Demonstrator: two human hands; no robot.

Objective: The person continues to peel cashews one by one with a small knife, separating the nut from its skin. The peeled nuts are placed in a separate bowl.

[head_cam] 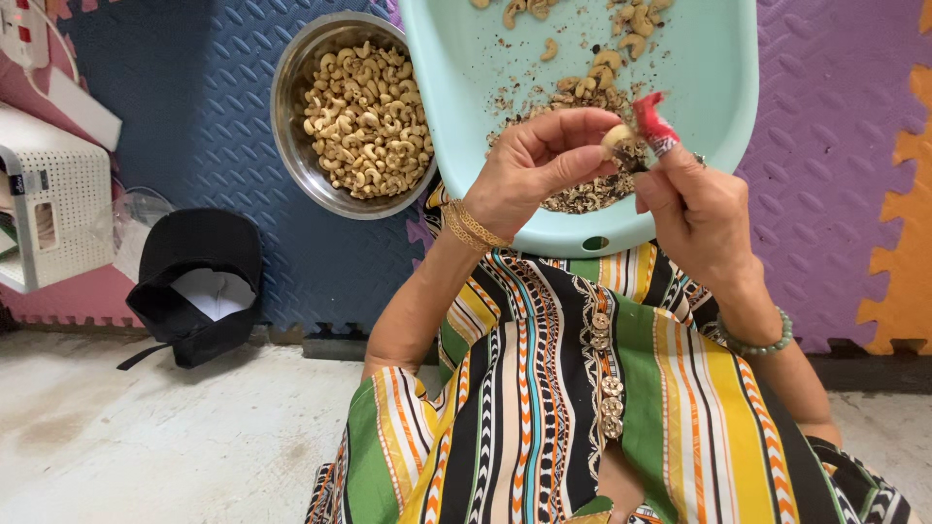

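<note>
My left hand [544,160] pinches a pale cashew nut [617,139] between thumb and fingers over a mint green plastic tray [709,116]. My right hand [694,209] holds a small tool with red tape wrapped on it [655,124], its tip against the nut. On the tray lie a heap of brown skin flakes [582,194] and several loose cashews [621,44]. A steel bowl [291,97] heaped with peeled cashews [367,121] stands to the left of the tray.
The tray rests on my lap over a striped dress [582,408]. A black cap [199,281] lies on the floor at left, beside a white perforated box [53,204]. Blue and purple foam mats [204,126] cover the floor ahead; bare concrete [165,446] is nearer.
</note>
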